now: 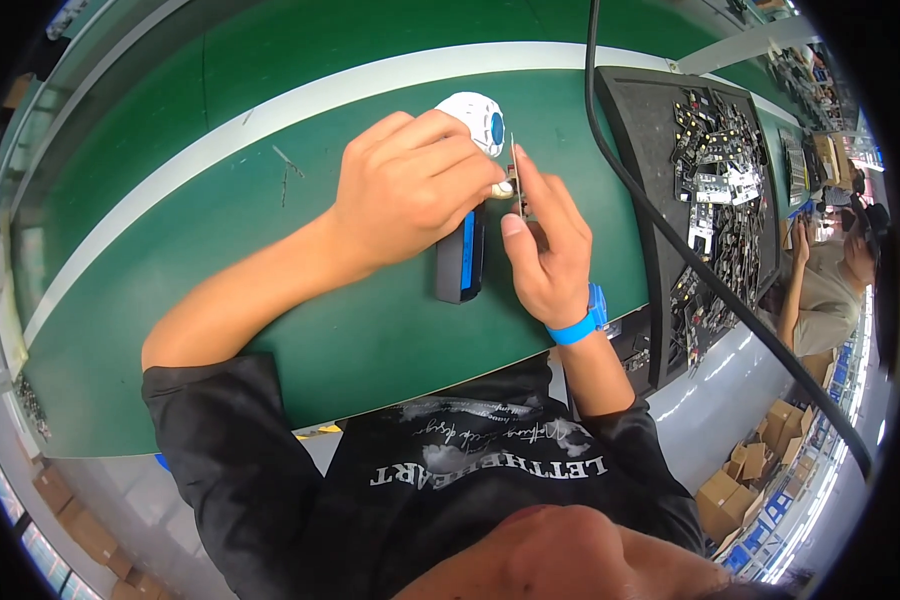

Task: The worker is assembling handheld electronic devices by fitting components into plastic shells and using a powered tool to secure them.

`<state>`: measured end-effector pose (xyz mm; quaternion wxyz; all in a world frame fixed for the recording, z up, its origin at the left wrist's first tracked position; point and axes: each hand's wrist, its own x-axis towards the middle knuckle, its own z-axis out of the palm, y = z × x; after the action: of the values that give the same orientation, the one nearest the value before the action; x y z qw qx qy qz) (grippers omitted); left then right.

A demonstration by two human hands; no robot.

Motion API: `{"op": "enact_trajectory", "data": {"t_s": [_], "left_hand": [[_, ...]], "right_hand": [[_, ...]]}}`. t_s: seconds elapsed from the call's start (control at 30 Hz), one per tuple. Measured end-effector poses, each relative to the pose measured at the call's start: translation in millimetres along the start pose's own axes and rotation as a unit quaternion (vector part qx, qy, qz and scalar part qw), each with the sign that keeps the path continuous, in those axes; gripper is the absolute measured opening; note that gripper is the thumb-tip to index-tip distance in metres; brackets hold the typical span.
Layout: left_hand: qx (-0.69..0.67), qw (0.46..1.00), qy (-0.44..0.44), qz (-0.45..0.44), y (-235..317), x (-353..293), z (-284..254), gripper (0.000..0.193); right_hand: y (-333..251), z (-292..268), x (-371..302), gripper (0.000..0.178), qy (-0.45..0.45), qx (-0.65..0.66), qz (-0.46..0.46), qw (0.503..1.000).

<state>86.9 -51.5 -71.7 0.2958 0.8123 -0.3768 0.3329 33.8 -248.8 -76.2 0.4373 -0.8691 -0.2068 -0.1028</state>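
Both of my hands meet above the green work table. My left hand (pixel 410 185) is closed, fingers curled in a pinch; what sits between its fingertips is hidden. Those fingertips meet the face of a thin circuit board (pixel 518 185), seen almost edge-on. My right hand (pixel 555 245), with a blue band at the wrist, grips this board between thumb and fingers. Just beyond my left knuckles is a white rounded object (pixel 473 115) with a blue round part, its lower side covered by the hand. Below my left hand lies a long black and blue block (pixel 460 262), its upper end covered.
A black tray (pixel 635 150) heaped with small circuit boards (pixel 715 190) stands at the right. A thick black cable (pixel 660 215) crosses in front of it. Thin dark scraps (pixel 288 170) lie on the table (pixel 170 270) at left. Another person (pixel 830 290) sits far right, near cardboard boxes (pixel 725 500).
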Motion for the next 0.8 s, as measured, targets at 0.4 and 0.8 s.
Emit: {"op": "enact_trajectory", "data": {"t_s": [0.4,0.8], "left_hand": [[-0.027,1.000,0.013,-0.003,-4,1,5,0.023],[0.003,0.999,-0.016,0.052,-8,10,3,0.013]], "right_hand": [[1,0,0,0.056,0.012,0.064,0.008,0.998],[11,-12,6,0.056,-0.024,0.126,0.018,0.992]]}}
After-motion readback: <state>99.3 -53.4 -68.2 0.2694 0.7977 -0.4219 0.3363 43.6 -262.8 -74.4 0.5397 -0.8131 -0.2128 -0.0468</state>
